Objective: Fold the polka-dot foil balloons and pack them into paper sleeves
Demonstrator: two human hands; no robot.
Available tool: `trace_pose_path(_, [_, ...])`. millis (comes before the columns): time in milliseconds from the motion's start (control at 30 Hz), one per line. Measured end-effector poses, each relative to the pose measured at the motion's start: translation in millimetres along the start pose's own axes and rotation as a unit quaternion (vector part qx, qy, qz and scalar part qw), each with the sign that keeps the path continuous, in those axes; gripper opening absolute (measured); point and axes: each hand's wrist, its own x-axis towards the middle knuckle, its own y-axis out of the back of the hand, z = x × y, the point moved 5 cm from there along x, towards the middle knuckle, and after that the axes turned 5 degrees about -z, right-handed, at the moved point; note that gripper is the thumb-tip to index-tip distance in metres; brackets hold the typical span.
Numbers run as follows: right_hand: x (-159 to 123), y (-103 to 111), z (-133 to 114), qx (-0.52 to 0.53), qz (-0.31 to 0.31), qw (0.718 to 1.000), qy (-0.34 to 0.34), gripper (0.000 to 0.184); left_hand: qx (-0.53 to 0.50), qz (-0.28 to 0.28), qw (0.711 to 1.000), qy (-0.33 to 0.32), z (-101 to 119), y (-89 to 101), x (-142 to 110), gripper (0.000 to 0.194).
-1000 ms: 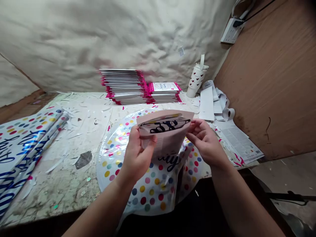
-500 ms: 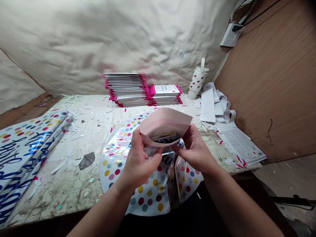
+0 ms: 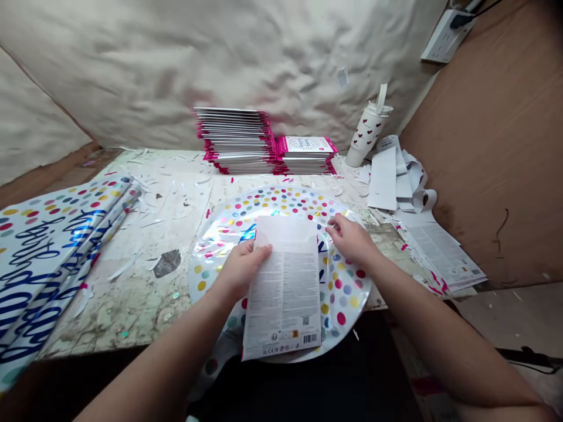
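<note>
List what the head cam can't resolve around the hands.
Head view only:
- Small print on the paper packet: too small to read.
- Lettering on the dotted foil balloon: partly covered by the packet and left hand.
- Packet's underside: faces down, unseen.
- Top label on the stacked packets: too small.

Bright, even light fills the scene, leaving only soft, faint shadows on the crumpled wall covering (image 3: 145, 70). Glare streaks across the foil balloon (image 3: 281, 202). The wide lens bends the desk (image 3: 132, 281) toward the frame's corners, and the space below it (image 3: 308, 387) falls dark. Nothing shows noticeable blur.
</note>
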Motion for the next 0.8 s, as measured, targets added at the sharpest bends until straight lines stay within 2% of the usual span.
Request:
trace_pose_path(67, [-13.1, -12.2, -17.5, -0.094, 0.025, 0.991, 0.095, 0.013, -0.013, 0.012, 1.0, 0.003, -15.2, -1.0, -0.9, 0.028])
trace_pose_path(133, [-30.2, -33.5, -39.2, -0.202, 0.02, 0.959, 0.2, 0.018, -0.006, 0.016, 1.0, -0.022, -20.8, -5.5, -4.6, 0.03])
trace_pose_path(200, [-42.8, -51.3, -52.9, -0.247, 0.018, 0.937, 0.248, 0.022, 0.02, 0.031, 0.998, -0.055, -19.7, -9.6, -10.2, 0.031])
trace_pose_path(300, [-49.0, -58.5, -58.8, -0.222, 0.06, 0.94, 0.25, 0.02, 0.07, 0.053, 0.992, -0.092, -13.6, -14.1, -18.9, 0.031])
trace_pose_path(533, [-46.1, -51.5, -51.0, -0.17, 0.092, 0.954, 0.229, 0.016, 0.143, 0.055, 0.979, -0.134, -7.1, -22.8, -28.4, 0.027])
trace_pose_path(667, [-46.1, -50.5, -48.6, -0.168, 0.066, 0.961, 0.209, 0.014, 0.168, 0.049, 0.976, -0.131, -6.2, -24.8, -28.5, 0.027])
trace_pose_path(800, [-50.6, -55.1, -54.1, -0.275, 0.031, 0.942, 0.189, 0.017, 0.285, 0.073, 0.938, -0.183, 5.6, -28.4, -32.2, 0.026])
